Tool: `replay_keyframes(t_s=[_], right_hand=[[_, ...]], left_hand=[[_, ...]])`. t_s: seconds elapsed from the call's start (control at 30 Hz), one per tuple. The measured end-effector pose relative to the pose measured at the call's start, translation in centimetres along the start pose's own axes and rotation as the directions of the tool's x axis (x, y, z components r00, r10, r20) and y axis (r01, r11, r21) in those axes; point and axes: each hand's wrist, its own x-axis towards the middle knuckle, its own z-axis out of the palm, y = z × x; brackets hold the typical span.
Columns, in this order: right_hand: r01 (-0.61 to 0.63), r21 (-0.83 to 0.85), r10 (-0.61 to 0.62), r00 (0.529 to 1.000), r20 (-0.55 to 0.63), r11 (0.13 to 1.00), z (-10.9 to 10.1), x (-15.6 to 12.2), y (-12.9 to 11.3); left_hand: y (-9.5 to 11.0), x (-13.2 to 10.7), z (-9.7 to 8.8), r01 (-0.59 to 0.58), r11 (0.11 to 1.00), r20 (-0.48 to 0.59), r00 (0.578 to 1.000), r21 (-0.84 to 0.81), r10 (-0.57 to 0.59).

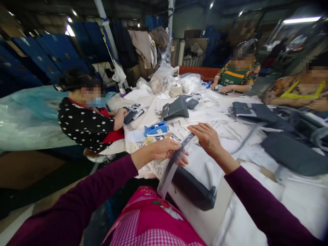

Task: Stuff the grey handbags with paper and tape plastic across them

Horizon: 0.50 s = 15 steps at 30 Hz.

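A grey strap [174, 160] with a whitish, see-through wrapping runs at a slant between my hands, its lower end hanging in a loop above my pink apron. My left hand [167, 149] pinches it near the middle, thumb on top and some fingers behind it. At its upper end my right hand [207, 137] is closed on the strap, fingers pointing left. Below my hands a dark grey bag [195, 186] lies on its side at the table's near edge, partly covered by white sheet material. A blue tape dispenser [155, 129] stands just beyond my left hand.
A grey bag [175, 108] stands mid-table among white paper and plastic. More dark bags [294, 152] pile up on the right. One co-worker in a polka-dot top [85, 121] handles a bag at left; two others sit across and to the right. Hanging clothes [143, 46] are behind.
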Motion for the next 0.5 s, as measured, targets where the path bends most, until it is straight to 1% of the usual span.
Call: replay_keyframes(t_s=[0.13,0.23,0.3,0.4,0.5], right_hand=[[0.08,0.036,-0.079,0.997,-0.011,0.996,0.2,0.1,-0.9],[0.136,0.068,-0.136,0.991,-0.009,0.988,0.4,-0.2,-1.9],[0.143,0.075,-0.141,0.99,-0.023,0.987,0.5,-0.7,-2.5],[0.087,0.092,-0.081,0.994,-0.068,0.992,0.7,-1.8,-3.4],[-0.069,0.133,0.086,0.989,-0.124,0.989,1.8,-3.2,-3.6]], left_hand=[[-0.3,0.4,0.1,-0.026,1.0,-0.06,0.998,-0.014,0.025],[-0.6,0.8,0.3,-0.047,0.999,-0.089,0.995,0.022,0.049],[-0.9,0.9,0.6,-0.054,0.997,-0.118,0.991,0.057,0.061],[-1.7,0.7,1.4,-0.053,0.994,-0.163,0.984,0.095,0.068],[-2.5,0.2,2.3,-0.054,0.99,-0.218,0.972,0.131,0.082]])
